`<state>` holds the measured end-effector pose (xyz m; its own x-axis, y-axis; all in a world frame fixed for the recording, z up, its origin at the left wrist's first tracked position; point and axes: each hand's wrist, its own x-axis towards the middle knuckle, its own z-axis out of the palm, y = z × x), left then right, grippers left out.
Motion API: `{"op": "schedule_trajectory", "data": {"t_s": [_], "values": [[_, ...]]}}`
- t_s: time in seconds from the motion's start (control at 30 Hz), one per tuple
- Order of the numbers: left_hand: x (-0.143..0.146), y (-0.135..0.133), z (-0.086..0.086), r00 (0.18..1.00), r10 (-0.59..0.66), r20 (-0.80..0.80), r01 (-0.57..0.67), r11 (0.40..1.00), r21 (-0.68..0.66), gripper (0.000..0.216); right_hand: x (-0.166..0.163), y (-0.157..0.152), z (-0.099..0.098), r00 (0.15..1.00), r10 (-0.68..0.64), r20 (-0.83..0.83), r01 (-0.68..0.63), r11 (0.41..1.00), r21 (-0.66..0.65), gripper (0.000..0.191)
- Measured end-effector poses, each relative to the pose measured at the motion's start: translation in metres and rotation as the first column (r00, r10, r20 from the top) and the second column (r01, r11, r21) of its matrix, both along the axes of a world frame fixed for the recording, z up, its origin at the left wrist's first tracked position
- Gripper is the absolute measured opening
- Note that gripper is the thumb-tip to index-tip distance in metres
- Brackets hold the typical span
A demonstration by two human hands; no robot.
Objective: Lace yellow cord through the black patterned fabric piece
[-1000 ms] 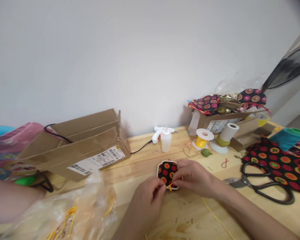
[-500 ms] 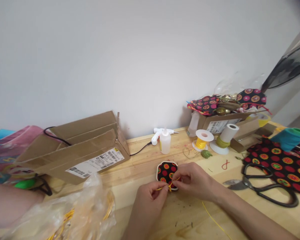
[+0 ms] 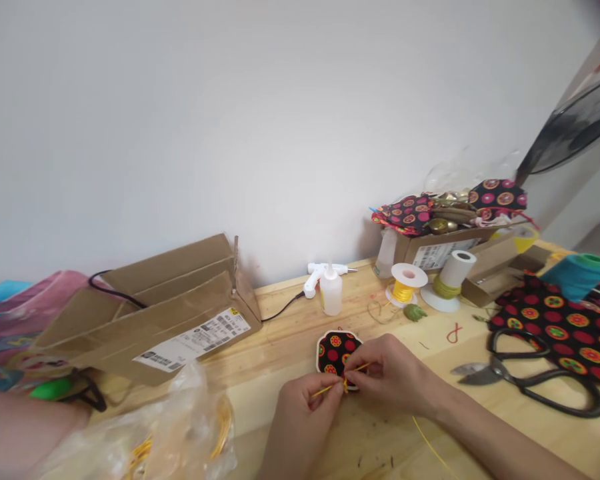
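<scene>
Between my fingertips is a yellow cord (image 3: 321,391) with a small knot or loop near the lower edge of a black patterned fabric piece (image 3: 334,352). That piece has a pale border and red and orange flower dots. My left hand (image 3: 305,407) pinches the cord on the left side of the knot. From the right, my right hand (image 3: 380,370) pinches the cord close beside it, covering the piece's lower right edge. A yellow cord length also runs from under my right wrist towards the bottom edge. My fingers partly hide the knot.
Scissors (image 3: 495,370) lie right, by patterned cloth (image 3: 555,333). Behind are a white bottle (image 3: 331,293), glue gun (image 3: 316,279), yellow cord spool (image 3: 409,275) and green cord spool (image 3: 450,283). Left stand a cardboard box (image 3: 180,320) and plastic bag (image 3: 180,427). Another person's arm (image 3: 25,427) shows far left.
The whole view has shifted slightly, so things sit a little lower. Both hands still pinch the yellow cord, now with fingertips closer together at the knot.
</scene>
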<state>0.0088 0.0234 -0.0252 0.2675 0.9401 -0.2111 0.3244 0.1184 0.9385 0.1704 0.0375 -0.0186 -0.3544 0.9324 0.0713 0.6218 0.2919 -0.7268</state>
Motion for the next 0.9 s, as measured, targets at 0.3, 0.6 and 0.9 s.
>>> {"op": "schedule_trajectory", "data": {"t_s": [0.3,0.6,0.9], "values": [[-0.0001,0.0041,0.0029,0.990,0.054,-0.127,-0.047,0.997,0.058,0.026,-0.0038,-0.0003,0.0017,0.996,-0.087,0.009,0.086,0.995,0.049,0.018],[-0.0026,0.0016,0.0046,0.994,0.088,-0.072,-0.080,0.991,0.112,0.018,-0.0052,-0.0034,0.0054,1.000,0.005,-0.013,-0.004,0.998,0.064,0.014],[-0.0005,0.0027,0.0031,0.999,0.052,0.007,-0.052,0.998,0.042,0.020,-0.0080,-0.0017,0.0026,0.995,0.090,0.050,-0.096,0.987,0.131,0.017]]}}
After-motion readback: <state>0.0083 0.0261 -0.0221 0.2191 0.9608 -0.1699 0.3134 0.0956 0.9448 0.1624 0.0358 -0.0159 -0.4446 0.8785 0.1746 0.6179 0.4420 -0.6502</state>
